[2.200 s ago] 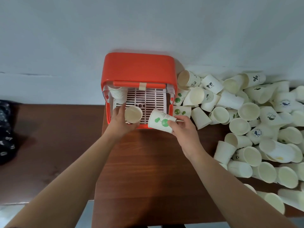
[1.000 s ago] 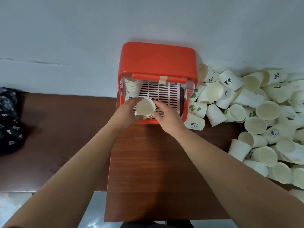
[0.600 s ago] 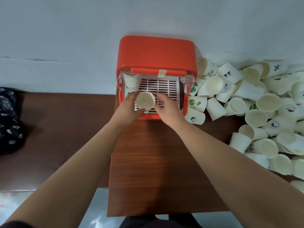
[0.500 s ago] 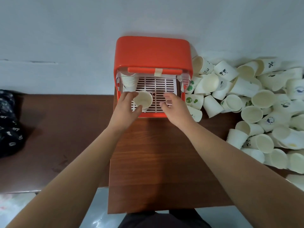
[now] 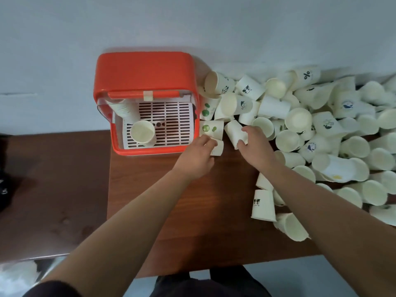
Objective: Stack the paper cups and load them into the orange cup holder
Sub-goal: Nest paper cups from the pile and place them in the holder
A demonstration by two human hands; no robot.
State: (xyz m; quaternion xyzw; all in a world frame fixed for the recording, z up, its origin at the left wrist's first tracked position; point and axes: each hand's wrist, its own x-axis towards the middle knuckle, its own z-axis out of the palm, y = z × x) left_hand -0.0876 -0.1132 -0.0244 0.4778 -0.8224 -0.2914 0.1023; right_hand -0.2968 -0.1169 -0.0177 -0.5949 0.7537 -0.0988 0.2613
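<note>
The orange cup holder point(image 5: 145, 82) stands open at the table's back, against the wall. On its white grate point(image 5: 169, 123) a stack of paper cups point(image 5: 142, 132) stands mouth up, and another stack point(image 5: 121, 109) leans in the back left corner. Just right of the holder, my left hand point(image 5: 198, 156) curls its fingers over a small cup lying on its side point(image 5: 218, 147). My right hand point(image 5: 256, 145) grips another cup lying on its side point(image 5: 234, 130) between thumb and fingers. Each hand hides part of its cup.
A big heap of loose paper cups point(image 5: 321, 129) covers the table's right side up to the wall. One cup stands upside down point(image 5: 263, 205) beside my right forearm. The brown wooden table point(image 5: 182, 200) shows in front of the holder. A dark object point(image 5: 4, 189) lies at far left.
Both hands have left the holder, and the cup stack now stands alone on the grate. They moved right to the loose cups, and each has closed on one.
</note>
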